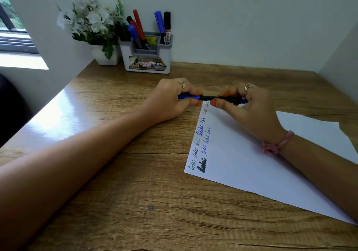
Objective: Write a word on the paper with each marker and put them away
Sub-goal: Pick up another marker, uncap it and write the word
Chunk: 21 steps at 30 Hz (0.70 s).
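A blue-capped marker with a black barrel (208, 97) lies level between both hands, just above the far corner of the white paper (251, 165). My left hand (170, 99) pinches the blue cap end. My right hand (246, 107) grips the barrel end. The paper lies skewed on the wooden desk (135, 192), with the word "loki" written several times along its left edge in green, blue, black and red. A grey and white marker holder (148, 56) stands at the back against the wall, with several red, blue, black and green markers upright in it.
A white pot of white artificial flowers (104, 55) stands left of the holder. A white partition wall closes the desk on the left, another on the right. A window shows at far left.
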Each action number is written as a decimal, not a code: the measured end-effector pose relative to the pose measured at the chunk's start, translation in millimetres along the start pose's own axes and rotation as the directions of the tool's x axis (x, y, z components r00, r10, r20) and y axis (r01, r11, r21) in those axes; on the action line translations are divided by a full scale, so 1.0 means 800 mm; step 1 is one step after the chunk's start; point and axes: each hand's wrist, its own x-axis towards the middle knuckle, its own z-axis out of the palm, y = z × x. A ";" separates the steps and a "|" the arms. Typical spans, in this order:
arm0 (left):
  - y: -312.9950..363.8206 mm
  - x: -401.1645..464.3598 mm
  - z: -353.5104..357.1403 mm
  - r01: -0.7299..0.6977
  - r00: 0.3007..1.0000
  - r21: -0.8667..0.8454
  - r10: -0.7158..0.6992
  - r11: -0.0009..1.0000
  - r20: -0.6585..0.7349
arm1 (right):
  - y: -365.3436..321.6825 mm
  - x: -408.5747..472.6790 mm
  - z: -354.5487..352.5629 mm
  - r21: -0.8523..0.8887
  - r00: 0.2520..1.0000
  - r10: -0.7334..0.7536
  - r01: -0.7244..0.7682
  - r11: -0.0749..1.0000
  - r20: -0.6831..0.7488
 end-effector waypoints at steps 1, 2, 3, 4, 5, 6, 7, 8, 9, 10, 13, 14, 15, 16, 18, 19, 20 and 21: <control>0.000 0.000 0.000 -0.002 1.000 -0.005 0.002 1.000 -0.003 | 0.000 -0.001 0.000 0.009 1.000 0.005 -0.005 1.000 -0.003; -0.001 0.000 0.000 0.004 1.000 -0.016 -0.004 1.000 -0.010 | -0.001 -0.001 0.001 0.015 1.000 0.012 -0.012 1.000 -0.002; -0.001 0.001 -0.001 0.018 1.000 -0.040 -0.019 0.999 -0.013 | -0.002 0.000 0.001 0.019 1.000 0.020 -0.020 1.000 0.004; -0.001 0.002 -0.004 0.041 0.999 -0.081 -0.042 0.996 -0.003 | -0.004 0.001 0.000 0.019 1.000 0.026 -0.026 0.999 0.015; -0.001 0.003 -0.007 0.073 0.997 -0.139 -0.071 0.988 0.016 | -0.005 0.003 -0.001 0.012 0.999 0.025 -0.025 1.000 0.028; -0.001 0.004 -0.011 0.116 0.993 -0.210 -0.110 0.971 0.041 | -0.006 0.006 -0.003 0.000 0.999 0.019 -0.019 1.000 0.047; -0.001 0.005 -0.014 0.172 0.985 -0.290 -0.161 0.941 0.063 | -0.007 0.008 -0.005 -0.012 0.997 0.009 -0.009 1.000 0.072; -0.001 0.005 -0.018 0.232 0.973 -0.379 -0.219 0.896 0.079 | -0.008 0.011 -0.008 -0.023 0.994 -0.001 0.004 1.000 0.108; -0.002 0.005 -0.021 0.284 0.957 -0.467 -0.276 0.838 0.087 | -0.009 0.013 -0.011 -0.035 0.988 -0.011 0.016 0.999 0.154; -0.003 0.005 -0.024 0.316 0.942 -0.553 -0.324 0.771 0.087 | -0.009 0.015 -0.015 -0.048 0.979 -0.017 0.028 0.998 0.205; -0.011 0.007 -0.034 0.337 0.889 -0.754 -0.455 0.564 0.057 | -0.001 0.021 -0.026 -0.060 0.963 -0.026 0.044 0.997 0.269; -0.014 0.009 -0.038 0.335 0.864 -0.790 -0.501 0.514 0.041 | 0.007 0.022 -0.028 -0.045 0.968 -0.022 0.034 0.998 0.250; -0.017 0.011 -0.042 0.323 0.841 -0.824 -0.540 0.465 0.025 | 0.016 0.023 -0.028 -0.034 0.972 -0.013 0.021 0.999 0.233; -0.020 0.012 -0.045 0.297 0.819 -0.866 -0.573 0.403 0.014 | 0.026 0.023 -0.027 -0.039 0.972 0.003 0.006 0.999 0.233; -0.026 0.017 -0.053 0.213 0.781 -0.939 -0.624 0.271 -0.003 | 0.045 0.020 -0.021 -0.115 0.951 0.035 0.000 0.993 0.306; -0.029 0.019 -0.057 0.171 0.764 -0.956 -0.645 0.237 -0.023 | 0.053 0.017 -0.017 -0.185 0.932 0.043 0.027 0.982 0.361; -0.032 0.022 -0.060 0.136 0.749 -0.965 -0.661 0.224 -0.047 | 0.059 0.015 -0.013 -0.249 0.915 0.047 0.060 0.967 0.402; -0.034 0.024 -0.063 0.104 0.739 -0.969 -0.670 0.226 -0.076 | 0.062 0.014 -0.010 -0.287 0.907 0.046 0.085 0.954 0.419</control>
